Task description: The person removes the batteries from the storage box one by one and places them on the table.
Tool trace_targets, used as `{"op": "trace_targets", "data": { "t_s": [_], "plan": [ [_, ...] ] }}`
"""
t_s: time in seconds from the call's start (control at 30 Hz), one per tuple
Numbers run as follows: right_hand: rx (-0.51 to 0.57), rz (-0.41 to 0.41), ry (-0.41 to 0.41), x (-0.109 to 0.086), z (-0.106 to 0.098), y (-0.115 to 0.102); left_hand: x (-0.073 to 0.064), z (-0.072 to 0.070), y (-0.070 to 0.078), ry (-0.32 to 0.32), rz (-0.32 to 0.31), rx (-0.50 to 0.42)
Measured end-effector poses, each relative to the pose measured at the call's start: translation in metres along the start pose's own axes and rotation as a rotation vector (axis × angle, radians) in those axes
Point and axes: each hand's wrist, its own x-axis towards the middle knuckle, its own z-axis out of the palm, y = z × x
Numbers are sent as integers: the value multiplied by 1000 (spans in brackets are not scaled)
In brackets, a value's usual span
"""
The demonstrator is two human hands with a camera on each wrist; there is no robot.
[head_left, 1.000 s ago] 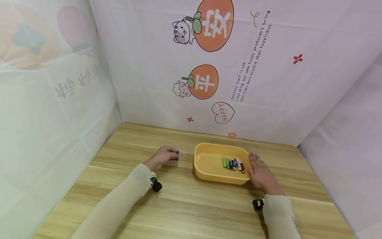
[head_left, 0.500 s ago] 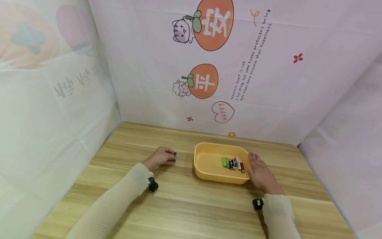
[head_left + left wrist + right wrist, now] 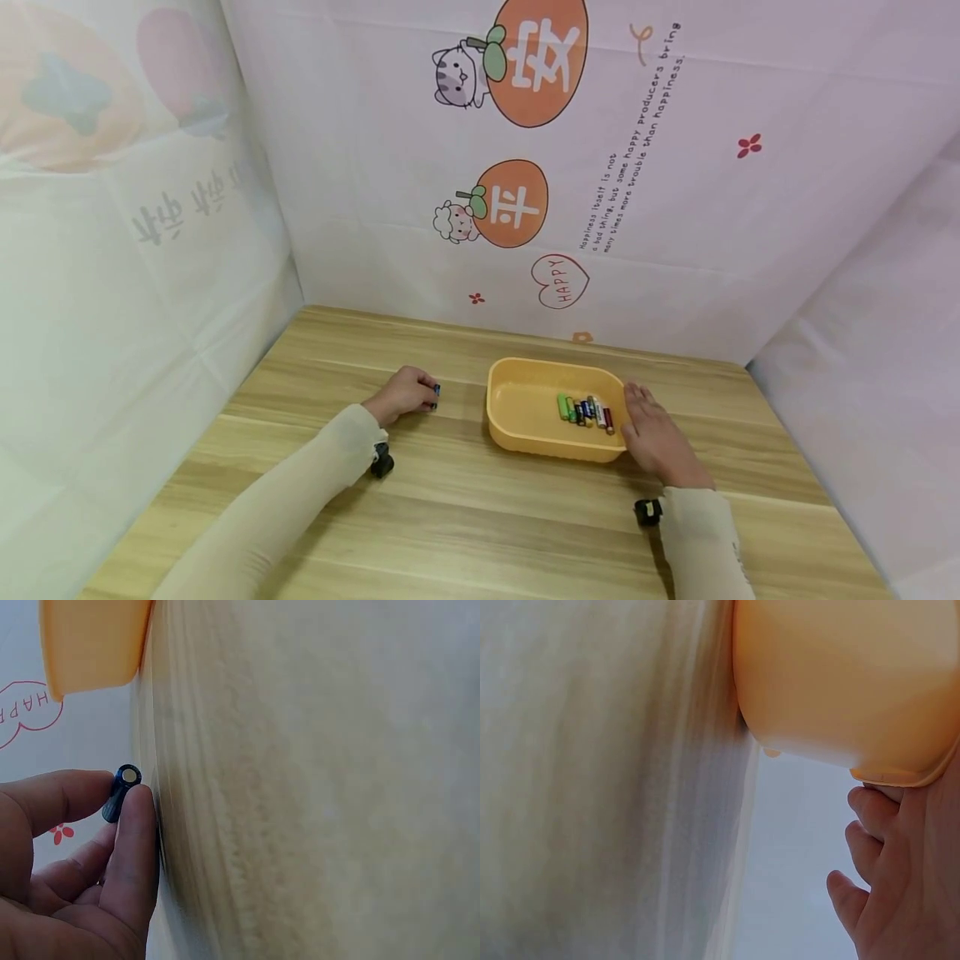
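On the left of the table, my left hand (image 3: 407,395) pinches a dark blue battery (image 3: 437,396) between thumb and fingertips. The left wrist view shows the battery (image 3: 124,789) end-on, its round metal end facing the camera; the hand (image 3: 82,862) is low beside the tabletop. To the right stands a yellow-orange plastic basin (image 3: 517,437). Several batteries (image 3: 585,411) lie side by side in its right half, among them light green, dark, white and red ones. My right hand (image 3: 660,433) rests against the basin's right end, fingers extended along the rim; the right wrist view shows this hand (image 3: 900,855) touching the rim.
The wood-grain table (image 3: 480,517) extends in front of the basin and around both hands. White printed cloth (image 3: 360,208) hangs along the back edge and at both sides. A small black camera (image 3: 382,460) sits on the left wrist, another black camera (image 3: 648,512) on the right.
My left hand has shifted slightly left, away from the basin, with the battery still pinched. The right hand, the basin and the batteries inside hold their places.
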Motion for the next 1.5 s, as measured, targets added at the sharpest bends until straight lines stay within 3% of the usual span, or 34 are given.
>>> {"op": "trace_targets", "data": {
  "t_s": [0.33, 0.47, 1.5],
  "plan": [
    [10, 14, -17, 0, -3, -2, 9, 4, 2, 82, 38, 312],
    [-1, 15, -21, -1, -4, -3, 10, 6, 5, 95, 39, 392],
    [-21, 23, -27, -2, -6, -5, 5, 3, 7, 58, 37, 365]
  ]
}}
